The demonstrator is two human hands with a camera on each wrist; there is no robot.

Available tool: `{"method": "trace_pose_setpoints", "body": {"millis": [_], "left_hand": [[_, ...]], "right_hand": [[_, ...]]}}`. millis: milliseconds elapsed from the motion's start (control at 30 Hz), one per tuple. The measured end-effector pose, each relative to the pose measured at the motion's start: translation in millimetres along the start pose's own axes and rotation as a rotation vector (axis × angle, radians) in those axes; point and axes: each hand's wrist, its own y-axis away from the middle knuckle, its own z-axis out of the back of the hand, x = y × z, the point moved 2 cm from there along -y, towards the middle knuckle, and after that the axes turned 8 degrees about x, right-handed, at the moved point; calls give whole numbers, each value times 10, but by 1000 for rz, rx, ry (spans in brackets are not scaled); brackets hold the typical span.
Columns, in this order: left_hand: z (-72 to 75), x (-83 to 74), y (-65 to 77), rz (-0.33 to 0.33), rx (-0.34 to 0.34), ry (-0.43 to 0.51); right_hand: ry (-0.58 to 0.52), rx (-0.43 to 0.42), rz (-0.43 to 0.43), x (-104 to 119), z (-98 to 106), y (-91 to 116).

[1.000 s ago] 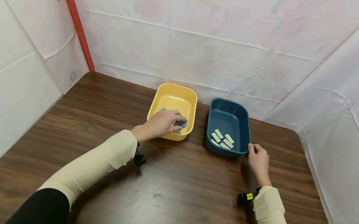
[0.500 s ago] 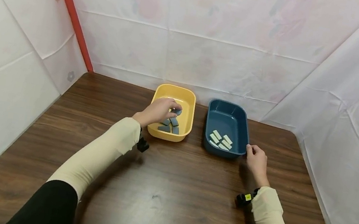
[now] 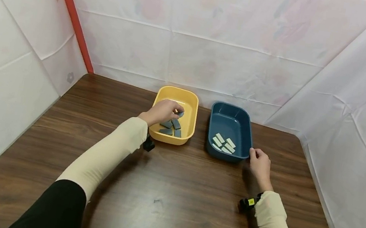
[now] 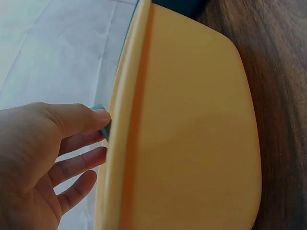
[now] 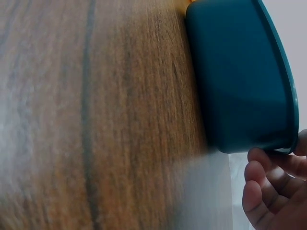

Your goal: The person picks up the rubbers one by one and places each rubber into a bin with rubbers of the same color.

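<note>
Between thumb and fingers, my left hand (image 3: 162,111) pinches a small blue-grey tile (image 3: 180,114) over the yellow tub (image 3: 190,117). In the left wrist view, that tile (image 4: 106,130) shows just past the tub's rim, the other fingers loosely bent. Several more blue-grey tiles (image 3: 176,124) lie flat at the tub's near end. My right hand (image 3: 259,167) grips the near right corner of the dark blue tub (image 3: 231,122). Several pale, whitish tiles (image 3: 230,143) lie in that tub's near end. The right wrist view shows fingers (image 5: 258,155) at the blue tub's rim.
Both tubs stand side by side near the back edge of the dark wooden table (image 3: 170,192), a narrow gap between them. White patterned sheets (image 3: 192,59) hang behind and at both sides. A red pole (image 3: 73,11) slants down at the back left.
The left hand has shifted back and slightly left over the yellow tub, still pinching a tile, and more of the tiles beneath show. The right hand stays on the blue tub.
</note>
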Motion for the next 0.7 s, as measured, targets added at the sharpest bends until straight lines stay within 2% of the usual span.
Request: {"method": "trace_pose_setpoints", "body": {"millis": [167, 400, 700], "left_hand": [[-29, -85, -89, -27, 7, -53], [-153, -60, -207, 2, 29, -126], [-241, -122, -236, -64, 76, -283]], "right_hand": [[-11, -20, 14, 4, 21, -7], [-7, -17, 17, 17, -3, -8], [-14, -11, 25, 42, -26, 22]]}}
